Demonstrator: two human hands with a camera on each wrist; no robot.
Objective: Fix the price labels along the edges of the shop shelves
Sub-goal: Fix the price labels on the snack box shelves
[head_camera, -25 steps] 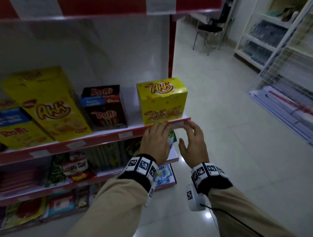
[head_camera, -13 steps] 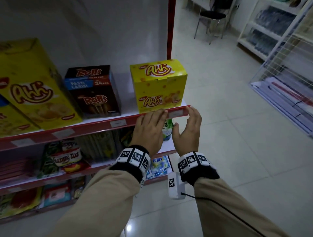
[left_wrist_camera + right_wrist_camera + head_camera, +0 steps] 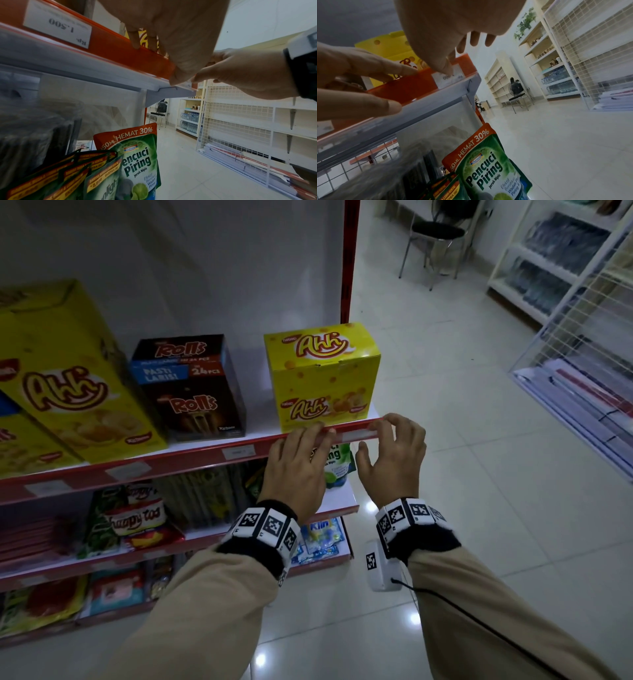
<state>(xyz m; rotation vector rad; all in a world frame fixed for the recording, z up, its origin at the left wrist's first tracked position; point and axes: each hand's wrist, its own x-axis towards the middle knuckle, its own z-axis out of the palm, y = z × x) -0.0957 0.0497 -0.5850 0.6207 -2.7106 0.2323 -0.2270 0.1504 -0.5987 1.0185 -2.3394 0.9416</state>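
A red label strip point(image 3: 191, 462) runs along the front edge of the shelf. A white price label point(image 3: 356, 435) sits near its right end, between my hands. My left hand point(image 3: 318, 440) holds the strip just left of it, fingers over the top edge and thumb point(image 3: 176, 79) at the lower edge. My right hand point(image 3: 371, 436) pinches the strip's end at the label, fingers curled over the top, and its thumb point(image 3: 443, 67) presses on the price label point(image 3: 448, 78). Further left sits another price label point(image 3: 58, 27), reading 1.500.
A yellow Ahh box point(image 3: 322, 378) stands right behind the strip, a dark Rolls box point(image 3: 191, 388) to its left. A green dish-soap pouch point(image 3: 337, 470) hangs on the shelf below my hands. A white wire rack point(image 3: 582, 337) and a chair point(image 3: 435, 237) stand across the tiled aisle.
My right hand's fingers, flat against the strip's end half a second ago, have curled over its top at the label. My left hand has stayed on the strip.
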